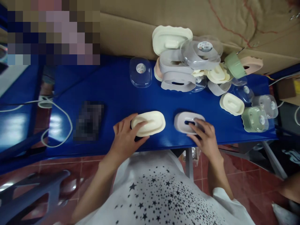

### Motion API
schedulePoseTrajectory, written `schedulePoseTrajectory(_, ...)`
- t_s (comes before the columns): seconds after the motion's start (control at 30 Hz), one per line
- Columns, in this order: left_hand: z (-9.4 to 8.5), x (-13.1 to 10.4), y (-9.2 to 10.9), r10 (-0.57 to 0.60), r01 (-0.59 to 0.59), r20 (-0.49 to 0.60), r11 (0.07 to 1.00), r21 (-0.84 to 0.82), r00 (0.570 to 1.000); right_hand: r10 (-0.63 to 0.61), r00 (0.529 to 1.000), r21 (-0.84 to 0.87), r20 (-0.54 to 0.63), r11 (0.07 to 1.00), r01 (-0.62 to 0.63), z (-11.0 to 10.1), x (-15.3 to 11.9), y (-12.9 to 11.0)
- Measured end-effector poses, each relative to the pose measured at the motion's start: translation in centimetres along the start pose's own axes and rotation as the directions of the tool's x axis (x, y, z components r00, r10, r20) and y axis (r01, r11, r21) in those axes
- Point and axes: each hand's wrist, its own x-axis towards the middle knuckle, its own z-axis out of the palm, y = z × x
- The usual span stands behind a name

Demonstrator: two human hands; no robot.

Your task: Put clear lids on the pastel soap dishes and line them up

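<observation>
On the table (112, 93), my half-open left hand (126, 137) grips the cream dish (154, 123), my half-curled right hand (206, 137) the lilac dish (180, 123), both long axes running left-right.

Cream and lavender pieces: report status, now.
Left hand holds cream piece. Right hand holds lavender piece. Pieces apart. Piled plastic parts beyond, none between them.

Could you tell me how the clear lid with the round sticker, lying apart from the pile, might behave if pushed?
The clear lid looks like thin, stiff plastic, so probably light. Its glossy surface may slide easily on the smooth blue table. Lying flat, it seems unlikely to roll.
</observation>
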Motion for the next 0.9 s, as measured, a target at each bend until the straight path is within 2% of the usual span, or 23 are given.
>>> schedulePoseTrajectory(0.07, 0.8, 0.5, 1.3, 0.014, -0.013, 0.003, 0.999, -0.035, 1.000, 0.050, 0.990, -0.014, -0.130, 0.999, -0.052, 0.2, 0.5, -0.1)
schedulePoseTrajectory(0.13, 1.7, 1.2, 2.4, 0.026, -0.027, -0.006, 0.995, -0.093, 1.000, 0.044, 0.985, 0.013, -0.168, 0.999, -0.043, 0.8, 1.3, -1.4)
schedulePoseTrajectory(0.23, 2.7, 2.2, 3.2, 0.078, -0.080, -0.021, 0.978, -0.195, 0.997, -0.088, 0.996, 0.054, -0.026, 0.995, 0.089, 2.1, 3.1, -4.7)
schedulePoseTrajectory(0.33, 2.9, 2.5, 2.9, 0.114, -0.109, 0.004, 0.963, -0.246, 0.993, -0.220, 0.969, 0.065, 0.115, 0.975, 0.214, 3.0, 4.7, -7.3)
schedulePoseTrajectory(0.4, 2.3, 2.2, 2.2, 0.136, -0.115, 0.064, 0.959, -0.258, 0.989, -0.261, 0.955, 0.047, 0.138, 0.965, 0.257, 3.3, 5.3, -8.0)
schedulePoseTrajectory(0.5, 0.4, 2.5, 0.9, 0.178, -0.141, 0.129, 0.957, -0.252, 0.976, -0.273, 0.953, 0.037, 0.130, 0.962, 0.271, 3.9, 5.4, -7.9)
schedulePoseTrajectory(0.57, -1.1, 4.2, 0.2, 0.166, -0.147, 0.087, 0.970, -0.191, 0.982, -0.249, 0.963, 0.045, 0.100, 0.968, 0.245, 4.4, 5.2, -7.7)
schedulePoseTrajectory(0.63, -2.1, 7.5, -0.2, 0.104, -0.102, 0.016, 0.991, -0.091, 0.994, -0.213, 0.975, 0.047, 0.068, 0.976, 0.210, 4.9, 4.8, -7.6)
schedulePoseTrajectory(0.73, -2.0, 13.9, -0.3, 0.051, -0.051, -0.032, 0.999, 0.000, 0.998, -0.168, 0.985, 0.048, 0.028, 0.985, 0.166, 5.1, 4.0, -7.5)
schedulePoseTrajectory(0.8, -1.3, 16.9, -0.4, -0.043, 0.044, -0.014, 0.998, 0.053, 0.999, -0.136, 0.991, 0.067, -0.003, 0.988, 0.136, 4.9, 3.5, -7.2)
schedulePoseTrajectory(0.83, -1.0, 17.5, -0.6, -0.088, 0.088, -0.008, 0.994, 0.067, 0.996, -0.115, 0.993, 0.084, -0.014, 0.990, 0.115, 4.8, 3.1, -7.0)
schedulePoseTrajectory(0.9, -0.7, 16.7, -1.1, -0.153, 0.156, -0.045, 0.986, 0.063, 0.987, -0.050, 0.999, 0.138, -0.017, 0.989, 0.052, 4.3, 2.4, -6.3)
